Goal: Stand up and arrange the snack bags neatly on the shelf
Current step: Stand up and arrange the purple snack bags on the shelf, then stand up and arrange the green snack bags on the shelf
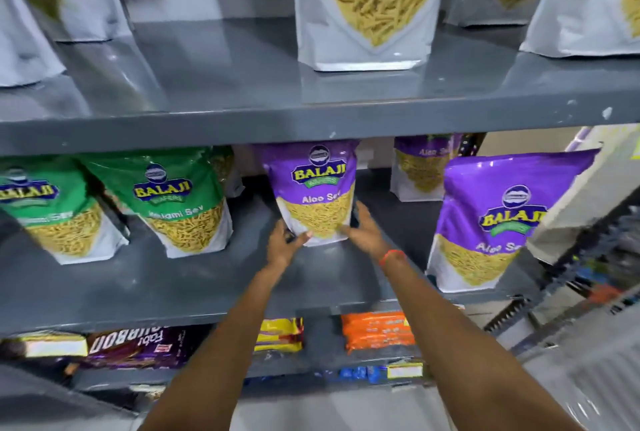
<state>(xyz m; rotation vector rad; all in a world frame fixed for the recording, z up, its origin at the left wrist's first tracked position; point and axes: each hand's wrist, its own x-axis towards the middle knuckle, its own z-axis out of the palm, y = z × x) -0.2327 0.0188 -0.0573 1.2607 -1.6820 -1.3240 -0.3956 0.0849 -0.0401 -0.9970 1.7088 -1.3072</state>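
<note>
The grey metal shelf (173, 278) in the middle tier carries the snack bags, with silver pouches on the tier above and flat packets on the tier below. Two green-topped sev bags (180, 202) lean leftward at the left; a large purple Aloo Sev bag (491, 222) tilts near the front edge at the right, and another purple one (422, 167) stands at the back. The purple-and-silver Aloo Sev bag in the middle (317, 191) stands nearly upright, long axis vertical, set back on the shelf straight ahead of both arms. The left hand (285, 245) touches its lower left corner, fingers loosely curled. The right hand (365, 229), with an orange wrist thread (391, 256), lies open against its lower right edge. Neither hand has closed around it, and both sit equally near.
</note>
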